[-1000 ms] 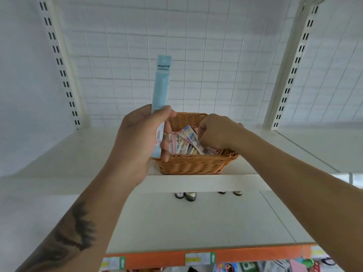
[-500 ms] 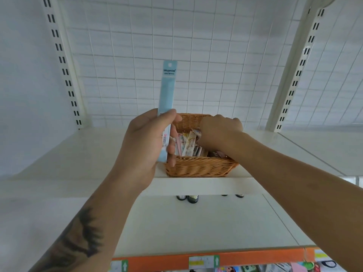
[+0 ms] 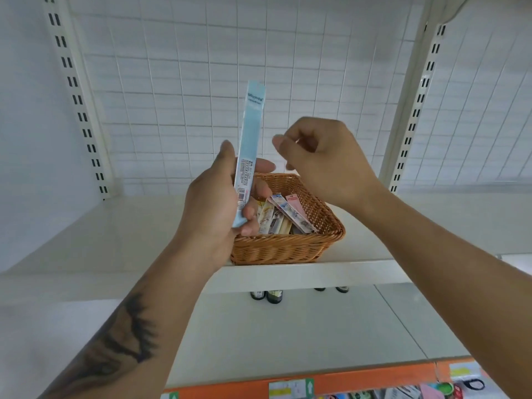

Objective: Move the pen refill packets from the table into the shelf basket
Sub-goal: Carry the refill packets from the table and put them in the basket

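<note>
A brown wicker basket (image 3: 288, 249) stands on the white upper shelf (image 3: 115, 226), at its front edge. Several pen refill packets (image 3: 290, 214) lie inside it, leaning together. My left hand (image 3: 213, 208) grips one long light-blue refill packet (image 3: 250, 133) upright, just left of and above the basket. My right hand (image 3: 325, 159) hovers above the basket's back right corner with its fingers curled; nothing shows in it. Thumb and forefinger tips of that hand are close to the blue packet without touching it.
A white grid back panel (image 3: 259, 67) and slotted uprights (image 3: 74, 93) close the shelf behind. The lower white shelf (image 3: 288, 341) has an orange price strip (image 3: 359, 381) at its edge; small dark bottles (image 3: 267, 295) stand at its back.
My right hand has come up out of the basket, leaving the packets inside. The left hand has kept hold of the blue packet, and the view has tilted a little.
</note>
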A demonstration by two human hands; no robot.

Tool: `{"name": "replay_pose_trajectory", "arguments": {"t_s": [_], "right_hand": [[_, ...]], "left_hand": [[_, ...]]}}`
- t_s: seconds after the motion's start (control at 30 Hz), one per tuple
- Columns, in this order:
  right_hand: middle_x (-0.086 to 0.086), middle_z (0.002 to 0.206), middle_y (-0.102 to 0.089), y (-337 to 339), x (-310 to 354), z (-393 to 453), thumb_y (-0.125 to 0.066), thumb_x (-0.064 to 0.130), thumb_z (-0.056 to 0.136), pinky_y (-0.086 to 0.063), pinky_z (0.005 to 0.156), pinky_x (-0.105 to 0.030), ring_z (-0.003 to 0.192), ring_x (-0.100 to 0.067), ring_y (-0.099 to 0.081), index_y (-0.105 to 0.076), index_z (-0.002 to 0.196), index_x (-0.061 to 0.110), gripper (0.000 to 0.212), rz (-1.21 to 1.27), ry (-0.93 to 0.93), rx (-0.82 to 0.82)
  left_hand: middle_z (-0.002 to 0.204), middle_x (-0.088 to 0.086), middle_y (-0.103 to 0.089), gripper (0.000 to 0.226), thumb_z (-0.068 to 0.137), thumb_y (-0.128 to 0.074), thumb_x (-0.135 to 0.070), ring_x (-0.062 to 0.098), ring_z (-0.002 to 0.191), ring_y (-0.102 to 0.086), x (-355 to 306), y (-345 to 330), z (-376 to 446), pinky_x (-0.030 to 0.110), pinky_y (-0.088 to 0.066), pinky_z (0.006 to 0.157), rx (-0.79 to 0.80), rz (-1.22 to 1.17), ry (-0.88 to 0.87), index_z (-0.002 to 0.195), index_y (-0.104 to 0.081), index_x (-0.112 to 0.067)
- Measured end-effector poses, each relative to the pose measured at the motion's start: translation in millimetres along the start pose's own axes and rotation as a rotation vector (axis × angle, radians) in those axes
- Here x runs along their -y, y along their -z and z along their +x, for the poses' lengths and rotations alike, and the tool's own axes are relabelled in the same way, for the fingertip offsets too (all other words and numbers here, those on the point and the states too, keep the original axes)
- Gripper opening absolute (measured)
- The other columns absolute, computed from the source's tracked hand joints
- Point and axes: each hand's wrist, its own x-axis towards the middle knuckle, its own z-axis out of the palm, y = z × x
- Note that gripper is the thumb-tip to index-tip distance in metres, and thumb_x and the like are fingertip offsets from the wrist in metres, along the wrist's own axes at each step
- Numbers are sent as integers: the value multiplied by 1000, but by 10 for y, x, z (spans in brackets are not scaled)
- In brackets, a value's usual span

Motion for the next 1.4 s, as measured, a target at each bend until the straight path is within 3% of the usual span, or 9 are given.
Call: {"name": "replay_pose_trajectory", "arguments": {"t_s": [0.1,0.2,0.37,0.6,0.7,0.83,1.07,1.3,1.4], "right_hand": [[-10,71,-70,21,123,-201,-66,34,100,-50,60,-37,65,-29,-64,-68,92,16,19,148,56,-26],[1,73,-72,-29,151,-377,-70,29,97,-53,61,-29,63,-17,-64,-64,102,22,10,200,92,6],[5,75,-72,-69,60,-368,-67,13,96,-56,61,-29,63,-13,-66,-63,110,22,18,182,101,-22],[-3,83,-74,-18,-203,43,-65,8,94,-38,43,-18,44,-3,-52,-72,99,20,15,-25,-199,210],[-2,101,-69,-100,-408,181,-67,6,93,-43,56,-24,72,-15,-64,-73,87,22,18,-269,-310,392],[-3,111,-70,-311,-639,205,-62,16,90,-58,85,-38,96,-26,-65,-75,97,22,16,-634,-359,506],[-4,108,-65,-442,-521,119,-62,27,90,-49,79,-41,99,-28,-61,-64,117,25,27,-878,-314,501],[1,107,-72,-381,-591,85,-62,20,89,-54,80,-34,99,-24,-64,-74,92,30,16,-726,-360,406],[4,106,-73,-266,-525,-47,-58,34,98,-52,82,-34,100,-20,-65,-75,101,30,18,-633,-301,318]], "left_hand": [[66,4,-59,39,107,-49,-34,14,53,-38,-1,-76,1,27,-31,48,-19,-39,11,91,-76,-10],[64,4,-58,23,102,-54,-16,17,57,-46,16,-128,-17,29,-38,52,26,-52,-22,84,-66,-9],[82,8,-72,18,105,-54,-16,19,71,-70,27,-128,-49,31,-56,59,61,-127,-44,104,-71,-9],[113,-15,-68,31,98,-62,-47,2,105,-63,206,187,-176,30,-53,89,-100,932,-419,126,-66,-35],[121,-9,-64,43,97,-52,-58,16,109,-61,361,348,-240,45,-52,96,-62,1137,-461,129,-65,-32],[122,-12,-63,52,96,-42,-65,13,114,-56,498,468,-284,49,-45,105,-34,1160,-448,122,-70,-30],[118,-15,-56,50,99,-36,-65,10,119,-51,638,557,-243,53,-41,108,-13,1178,-492,112,-71,-31],[125,-8,-56,46,102,-37,-59,19,131,-49,782,609,-203,58,-39,108,-4,1143,-570,116,-68,-28],[140,-4,-53,46,104,-36,-57,21,140,-44,804,627,-236,63,-32,116,-4,1165,-569,127,-63,-28]]}}
